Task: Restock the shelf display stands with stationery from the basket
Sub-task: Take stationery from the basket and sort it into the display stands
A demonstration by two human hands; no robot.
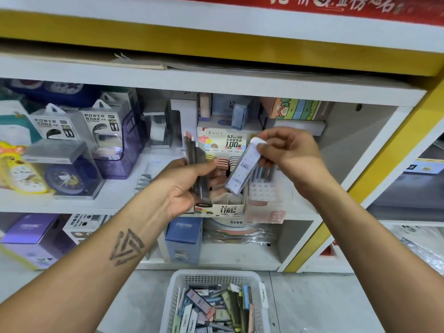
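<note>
My left hand (185,186) grips a small bundle of dark pencil-lead cases (195,162), held upright in front of the shelf. My right hand (288,152) pinches the top of a pale lilac lead case (243,167), tilted over the cardboard display stand (224,209) marked "0.7 HB 100". The stand sits on the middle shelf and holds several cases in rows. On the floor below is a white plastic basket (182,280) filled with several pastel lead cases (211,308).
Power bank boxes (101,126) and a boxed blue alarm clock (64,174) stand on the shelf to the left. A blue box (183,239) and wrapped round items sit on the shelf below. A yellow shelf frame (360,183) runs diagonally on the right.
</note>
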